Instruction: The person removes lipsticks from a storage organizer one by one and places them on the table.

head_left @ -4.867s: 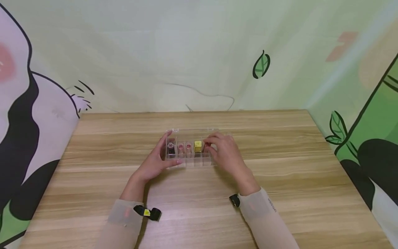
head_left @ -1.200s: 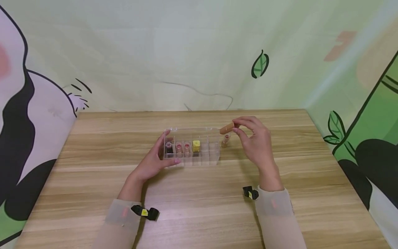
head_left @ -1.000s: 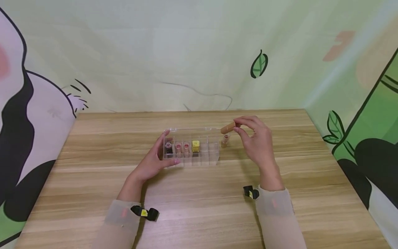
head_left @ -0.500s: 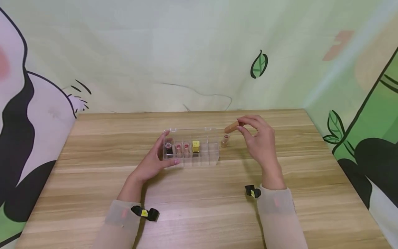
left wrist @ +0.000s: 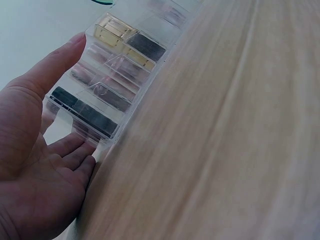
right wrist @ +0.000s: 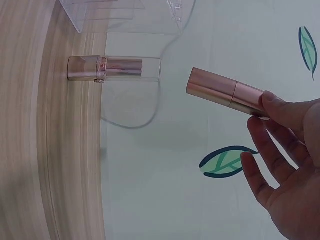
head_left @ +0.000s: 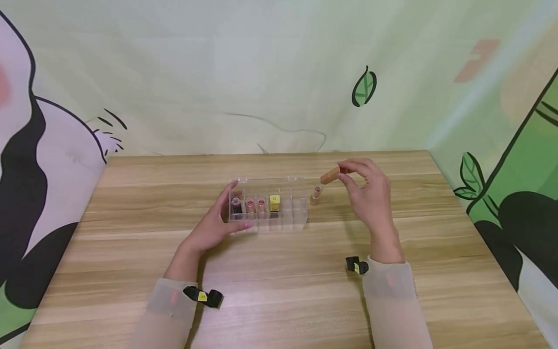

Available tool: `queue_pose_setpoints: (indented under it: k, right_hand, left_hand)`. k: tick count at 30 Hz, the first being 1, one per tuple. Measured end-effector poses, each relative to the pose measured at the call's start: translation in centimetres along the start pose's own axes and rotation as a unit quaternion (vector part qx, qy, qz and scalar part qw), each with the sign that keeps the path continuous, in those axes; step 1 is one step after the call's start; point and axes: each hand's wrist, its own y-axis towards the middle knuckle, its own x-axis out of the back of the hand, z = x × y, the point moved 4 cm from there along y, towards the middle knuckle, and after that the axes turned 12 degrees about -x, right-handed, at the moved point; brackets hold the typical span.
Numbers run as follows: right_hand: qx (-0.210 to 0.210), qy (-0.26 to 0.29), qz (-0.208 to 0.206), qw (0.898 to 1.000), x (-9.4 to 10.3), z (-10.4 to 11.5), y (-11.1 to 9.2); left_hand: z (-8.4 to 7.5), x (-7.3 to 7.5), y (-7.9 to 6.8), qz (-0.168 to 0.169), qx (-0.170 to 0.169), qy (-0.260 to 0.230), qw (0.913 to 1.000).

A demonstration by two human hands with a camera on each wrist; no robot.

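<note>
My left hand point(head_left: 213, 223) grips the left end of a clear compartment box point(head_left: 299, 223), thumb along its front and fingers behind. Inside the box, from left to right, stand a dark lipstick point(head_left: 236, 207), two clear-capped pinkish lipsticks point(head_left: 255, 207) and a yellow-topped lipstick point(head_left: 274, 203); the right-hand compartments hold nothing. My right hand point(head_left: 368, 196) pinches one end of a rose-gold lipstick tube point(right wrist: 225, 94) between thumb and fingers. That tube is held tilted in the air. Just below it, a clear-capped lipstick point(right wrist: 112, 67) stands upright on the table, right of the box.
The wood-grain table point(head_left: 279, 300) ends at the back against a pale printed cloth point(head_left: 187, 87) with leaf drawings. Both sleeves carry a black wrist strap, one of them the left strap point(head_left: 203, 296).
Earlier the right hand was at the box's right compartments. The rose-gold lipstick tube then appears in it, and over the last second it shifts slightly right. The left hand stays on the box.
</note>
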Motion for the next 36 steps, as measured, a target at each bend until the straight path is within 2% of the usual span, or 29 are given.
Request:
queue_pose_setpoints:
  k: [15, 25, 36]
  right_hand:
    - [-0.028, -0.026, 0.011, 0.999, 0.1, -1.3, 0.2]
    - [-0.060, -0.044, 0.044, 0.996, -0.8, -2.6, 0.5]
    - [-0.065, -0.065, 0.081, 0.992, -2.3, -3.9, 0.3]
  left_hand:
    - [-0.3, 0.0, 0.1, 0.004, 0.001, 0.006, 1.0000]
    - [0.0, 0.1, 0.3, 0.000, -0.002, 0.002, 1.0000]
    - [0.0, 0.0, 0.1, -0.003, 0.003, 0.006, 1.0000]
